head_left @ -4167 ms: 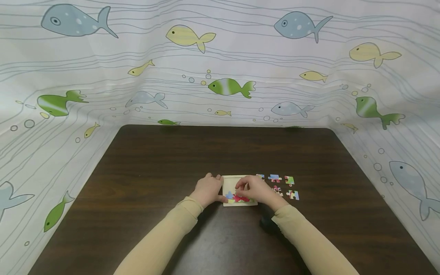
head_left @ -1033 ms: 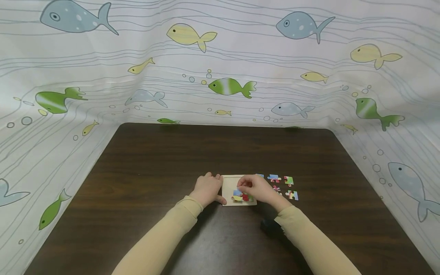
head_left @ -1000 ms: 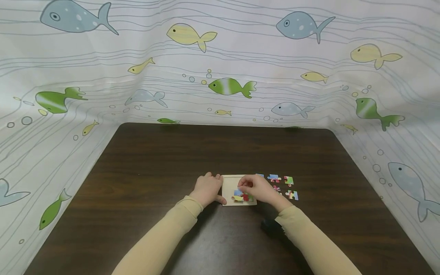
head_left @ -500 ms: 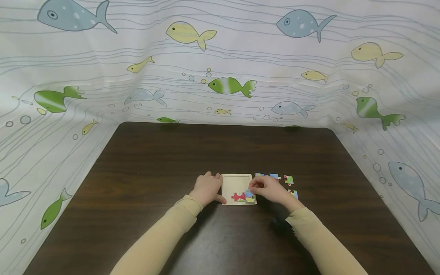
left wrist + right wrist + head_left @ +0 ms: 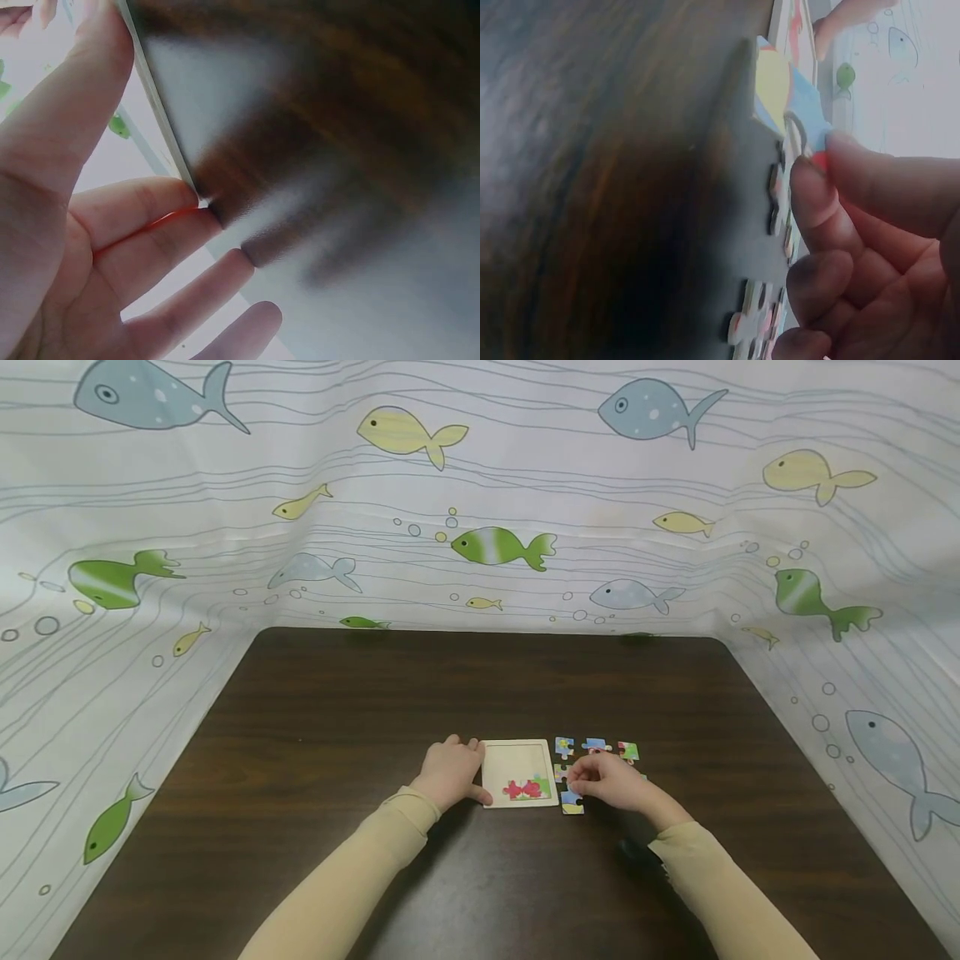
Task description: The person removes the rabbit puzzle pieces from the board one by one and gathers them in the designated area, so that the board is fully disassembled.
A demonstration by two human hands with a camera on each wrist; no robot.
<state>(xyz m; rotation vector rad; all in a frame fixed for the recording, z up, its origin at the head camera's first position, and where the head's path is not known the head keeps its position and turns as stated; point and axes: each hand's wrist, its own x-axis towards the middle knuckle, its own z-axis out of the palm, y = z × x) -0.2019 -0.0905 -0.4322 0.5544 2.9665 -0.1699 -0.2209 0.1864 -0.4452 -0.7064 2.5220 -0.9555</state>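
Note:
My right hand [image 5: 611, 781] pinches a blue and yellow jigsaw piece [image 5: 572, 802] between thumb and fingertip, just right of the wooden puzzle tray [image 5: 517, 742]. In the right wrist view the jigsaw piece [image 5: 775, 84] stands tilted, its near edge low over the table. My left hand [image 5: 448, 774] lies along the tray's left edge, thumb by the near corner, fingers at the edge further up. In the left wrist view the fingers [image 5: 161, 232] are extended, tips at the tray edge and table. Joined red and green pieces [image 5: 525, 789] lie in the tray's lower part.
Several loose jigsaw pieces, among them a blue one [image 5: 564, 747] and a green one [image 5: 628, 750], lie right of the tray; my right hand partly covers some. A dark wooden table [image 5: 375, 693] extends around, with a fish-print curtain [image 5: 525, 485] behind and at both sides.
The blue and yellow piece, at the tray's lower left 4.2 s ago, has been lifted out. My right hand has carried it rightward past the tray's edge. My left hand stays in place.

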